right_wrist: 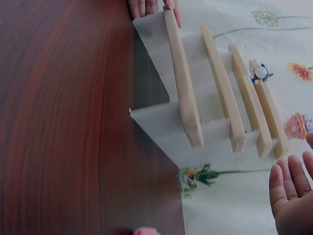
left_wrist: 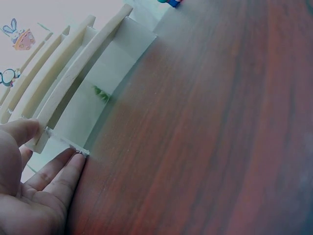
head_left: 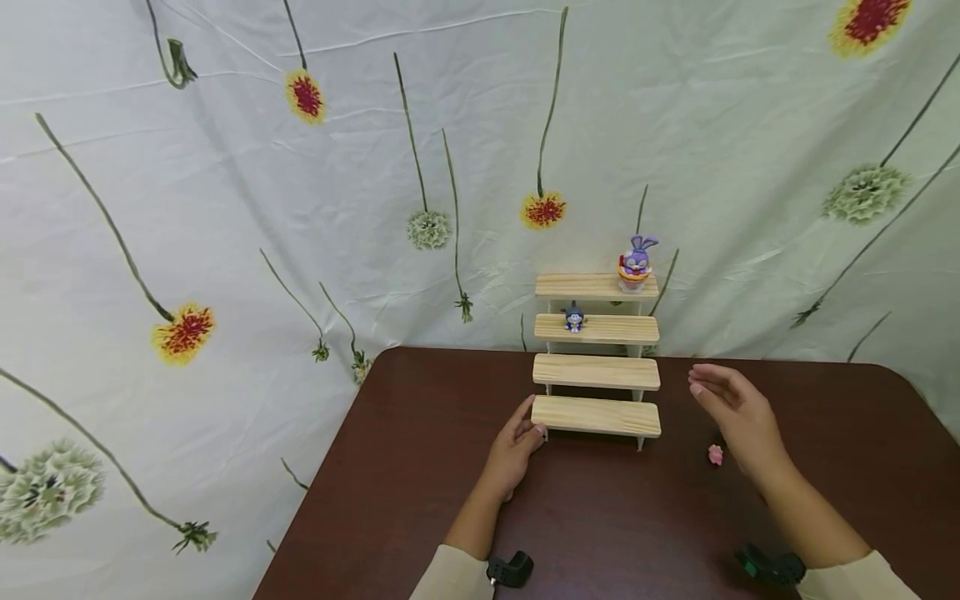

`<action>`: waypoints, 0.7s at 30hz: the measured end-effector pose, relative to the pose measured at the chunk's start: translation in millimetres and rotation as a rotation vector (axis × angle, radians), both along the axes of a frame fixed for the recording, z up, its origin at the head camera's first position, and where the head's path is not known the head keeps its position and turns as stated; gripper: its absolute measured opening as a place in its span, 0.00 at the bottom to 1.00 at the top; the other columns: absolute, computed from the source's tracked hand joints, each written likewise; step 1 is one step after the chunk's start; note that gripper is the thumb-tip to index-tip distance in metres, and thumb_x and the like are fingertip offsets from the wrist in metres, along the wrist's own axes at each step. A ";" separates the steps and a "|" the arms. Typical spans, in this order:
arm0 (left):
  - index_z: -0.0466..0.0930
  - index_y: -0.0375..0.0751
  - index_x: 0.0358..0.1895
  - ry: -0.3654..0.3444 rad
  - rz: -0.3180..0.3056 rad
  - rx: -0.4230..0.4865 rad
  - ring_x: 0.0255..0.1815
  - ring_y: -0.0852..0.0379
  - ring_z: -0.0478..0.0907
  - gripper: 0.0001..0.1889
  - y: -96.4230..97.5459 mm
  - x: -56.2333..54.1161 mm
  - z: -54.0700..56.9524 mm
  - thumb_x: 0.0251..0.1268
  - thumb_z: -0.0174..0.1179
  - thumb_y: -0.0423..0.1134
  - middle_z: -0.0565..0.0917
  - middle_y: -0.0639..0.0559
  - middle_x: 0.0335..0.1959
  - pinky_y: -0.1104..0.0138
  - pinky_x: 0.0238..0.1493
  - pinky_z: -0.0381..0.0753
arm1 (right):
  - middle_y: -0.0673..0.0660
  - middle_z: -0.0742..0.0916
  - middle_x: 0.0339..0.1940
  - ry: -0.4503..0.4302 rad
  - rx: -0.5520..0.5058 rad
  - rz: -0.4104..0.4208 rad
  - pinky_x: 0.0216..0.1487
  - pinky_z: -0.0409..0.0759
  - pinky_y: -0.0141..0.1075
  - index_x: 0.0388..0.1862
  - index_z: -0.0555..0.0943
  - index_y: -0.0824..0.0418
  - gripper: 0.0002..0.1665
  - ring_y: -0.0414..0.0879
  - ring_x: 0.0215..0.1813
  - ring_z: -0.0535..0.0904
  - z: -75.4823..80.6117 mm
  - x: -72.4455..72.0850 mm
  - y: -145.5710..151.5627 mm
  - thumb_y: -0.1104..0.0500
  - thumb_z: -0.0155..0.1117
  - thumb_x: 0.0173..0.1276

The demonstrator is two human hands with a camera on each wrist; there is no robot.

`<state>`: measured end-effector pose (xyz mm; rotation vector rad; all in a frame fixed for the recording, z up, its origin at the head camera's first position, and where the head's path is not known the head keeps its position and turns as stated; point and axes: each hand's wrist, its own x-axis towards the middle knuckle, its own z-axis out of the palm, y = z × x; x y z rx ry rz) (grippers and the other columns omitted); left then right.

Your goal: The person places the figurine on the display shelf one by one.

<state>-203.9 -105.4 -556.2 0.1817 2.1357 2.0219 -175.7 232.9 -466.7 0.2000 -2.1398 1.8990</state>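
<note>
A four-step wooden display stand [head_left: 596, 414] with clear side panels [right_wrist: 159, 122] stands on the dark table. My left hand [head_left: 513, 450] grips the left end of its lowest step, thumb at the plank's corner and fingers by the side panel [left_wrist: 68, 143]. To the right of the stand, my right hand [head_left: 742, 417] is held with fingers extended and nothing in it. A purple rabbit figurine [head_left: 635, 265] in a pink-and-orange base sits at the right of the top step. A small dark blue-and-white figurine [head_left: 573, 317] is on the step below, left of its middle.
A small pink figurine [head_left: 716, 454] lies on the table [head_left: 600, 517] beside my right forearm; something dark next to it is partly hidden. A white cloth [head_left: 360, 167] printed with flowers hangs behind the table's back edge. Each wrist wears a black band.
</note>
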 end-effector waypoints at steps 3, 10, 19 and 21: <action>0.56 0.61 0.81 -0.002 -0.002 -0.002 0.67 0.44 0.77 0.33 -0.2 -0.2 -0.2 0.77 0.56 0.50 0.77 0.39 0.64 0.53 0.72 0.76 | 0.36 0.85 0.53 0.002 -0.001 -0.020 0.55 0.77 0.14 0.62 0.78 0.59 0.18 0.26 0.56 0.80 -0.8 3.8 6.5 0.60 0.62 0.76; 0.55 0.58 0.81 0.016 0.001 0.004 0.66 0.45 0.77 0.33 0.5 -0.3 -0.7 0.78 0.56 0.49 0.78 0.38 0.63 0.55 0.71 0.77 | 0.35 0.85 0.53 -0.047 -0.008 -0.030 0.54 0.78 0.14 0.64 0.77 0.58 0.19 0.26 0.56 0.81 -3.6 12.9 21.4 0.59 0.62 0.76; 0.56 0.59 0.81 0.013 0.004 -0.001 0.67 0.44 0.77 0.33 0.2 1.0 2.1 0.77 0.56 0.50 0.78 0.38 0.64 0.55 0.71 0.77 | 0.31 0.84 0.52 -0.135 0.041 -0.071 0.50 0.75 0.11 0.66 0.76 0.54 0.21 0.21 0.54 0.80 -12.6 29.4 42.6 0.56 0.61 0.77; 0.55 0.58 0.81 0.014 0.006 -0.004 0.67 0.44 0.77 0.34 -0.1 1.2 1.9 0.77 0.56 0.50 0.78 0.38 0.64 0.55 0.70 0.78 | 0.31 0.85 0.51 -0.142 -0.026 -0.061 0.49 0.76 0.12 0.65 0.77 0.53 0.20 0.21 0.53 0.80 -16.2 32.2 47.0 0.58 0.62 0.76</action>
